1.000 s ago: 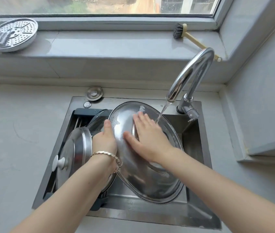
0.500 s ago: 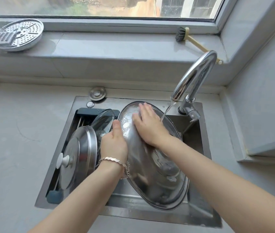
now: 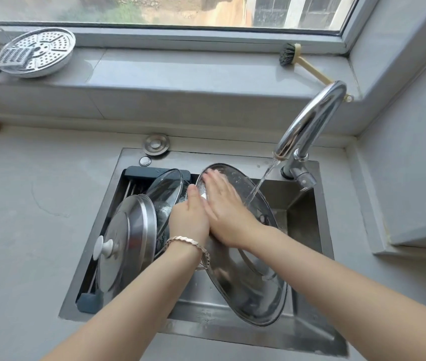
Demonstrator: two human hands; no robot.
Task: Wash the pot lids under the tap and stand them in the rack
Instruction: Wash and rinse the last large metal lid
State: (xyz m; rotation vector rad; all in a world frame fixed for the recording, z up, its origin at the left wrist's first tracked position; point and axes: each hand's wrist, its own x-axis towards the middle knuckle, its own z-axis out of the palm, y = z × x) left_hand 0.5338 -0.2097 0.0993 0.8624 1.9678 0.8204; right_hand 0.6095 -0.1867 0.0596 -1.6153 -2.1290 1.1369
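Big steel lid (image 3: 248,293), wet, tilted, glossy

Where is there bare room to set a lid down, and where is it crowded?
Free: counter left of sink; windowsill between steamer tray and brush. Crowded: rack with steel lid and glass lid; big lid, left hand and right hand beside it.

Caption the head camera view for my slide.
Left hand grips a large steel lid under the running tap; right hand lies flat on it.
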